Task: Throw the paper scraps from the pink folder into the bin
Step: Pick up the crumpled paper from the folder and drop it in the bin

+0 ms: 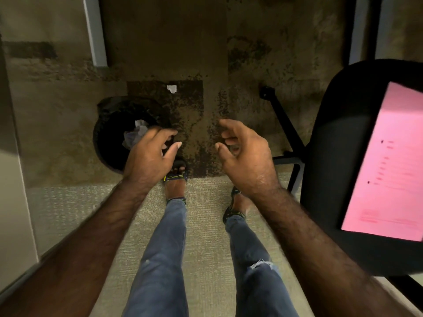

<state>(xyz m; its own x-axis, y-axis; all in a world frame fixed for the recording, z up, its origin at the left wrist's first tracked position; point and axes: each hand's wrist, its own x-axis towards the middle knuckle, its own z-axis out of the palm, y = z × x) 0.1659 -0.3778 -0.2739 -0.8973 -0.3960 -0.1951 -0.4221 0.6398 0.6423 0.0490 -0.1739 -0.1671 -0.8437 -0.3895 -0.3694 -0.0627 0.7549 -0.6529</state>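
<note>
The paper scraps (137,133) sit crumpled inside the bin (107,124), at about nine o'clock from the middle of my view, so most of the load seems to have landed where it should. One stray scrap (172,88) lies on the dark carpet (190,99) just past the bin's rim, toward twelve o'clock; I judge it missed and needs picking up.

My left hand (151,152) hangs over the bin's near edge, fingers spread and loosely curled with nothing between them, which fits a hand placed over the opening to let go. My right hand (242,152), at three o'clock from the left one and well apart, is likewise slack and empty.

The pink folder (389,161) lies flat on the black chair (338,179) at the far three o'clock side, parked there, I would guess, to free both hands. No scraps show on its visible face.

My feet stand between bin and chair.
</note>
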